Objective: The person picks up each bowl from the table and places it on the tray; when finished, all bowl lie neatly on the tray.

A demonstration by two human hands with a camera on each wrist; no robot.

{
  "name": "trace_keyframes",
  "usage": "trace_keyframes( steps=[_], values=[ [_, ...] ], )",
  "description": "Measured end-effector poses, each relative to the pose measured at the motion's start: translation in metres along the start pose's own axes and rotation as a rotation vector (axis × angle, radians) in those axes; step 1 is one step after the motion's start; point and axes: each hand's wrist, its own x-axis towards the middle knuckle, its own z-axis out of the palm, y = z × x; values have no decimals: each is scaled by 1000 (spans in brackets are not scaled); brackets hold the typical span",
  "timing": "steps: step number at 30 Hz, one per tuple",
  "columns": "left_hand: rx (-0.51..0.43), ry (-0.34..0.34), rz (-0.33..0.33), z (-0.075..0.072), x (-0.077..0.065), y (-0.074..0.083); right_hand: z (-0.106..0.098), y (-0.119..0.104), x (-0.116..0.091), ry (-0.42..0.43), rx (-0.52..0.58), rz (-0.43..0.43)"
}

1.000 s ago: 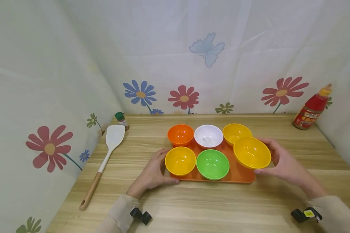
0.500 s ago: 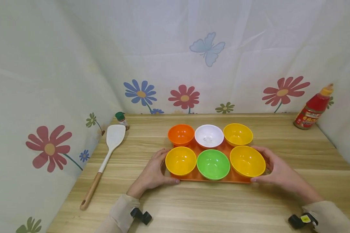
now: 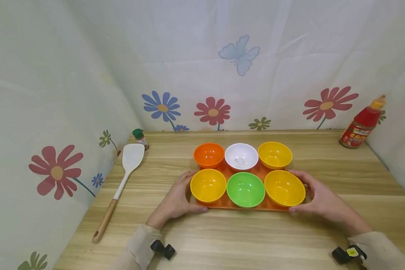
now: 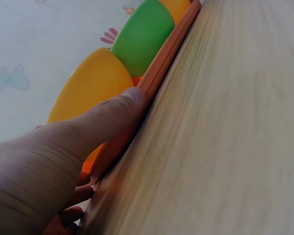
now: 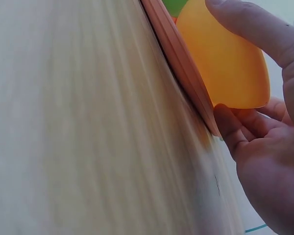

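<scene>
Several small bowls stand in two rows on an orange tray [image 3: 222, 204]. The back row has an orange bowl [image 3: 209, 155], a white bowl [image 3: 241, 156] and a yellow bowl [image 3: 275, 155]. In front are a yellow bowl [image 3: 208, 186], a green bowl [image 3: 246, 190] and another yellow bowl [image 3: 285, 188] at the right. My right hand [image 3: 324, 198] holds that right front bowl by its side, thumb in front and fingers at its far side. With my left hand [image 3: 175, 197] I grip the tray's left front corner; the left wrist view shows the thumb [image 4: 112, 115] on its edge.
A white spatula [image 3: 133, 157] with a wooden handle lies at the left. Behind it stands a small green-capped jar [image 3: 140, 138]. A red sauce bottle [image 3: 362, 125] stands at the back right. A flowered curtain [image 3: 189, 67] borders the wooden table [image 3: 243, 240].
The right front yellow bowl has come down and left in my right hand, from above the tray into line with the front row. My left hand has stayed at the tray.
</scene>
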Motion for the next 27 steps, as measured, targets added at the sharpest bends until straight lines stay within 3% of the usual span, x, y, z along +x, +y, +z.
trace_keyframes(
  steps=[21,27],
  values=[
    [7,-8,10,-1,-1,-1,2,-3,-8,-56,-2,1],
    [-37,-24,-49,-10,-5,2,-1,-7,-8,-13,-46,-17]
  ],
)
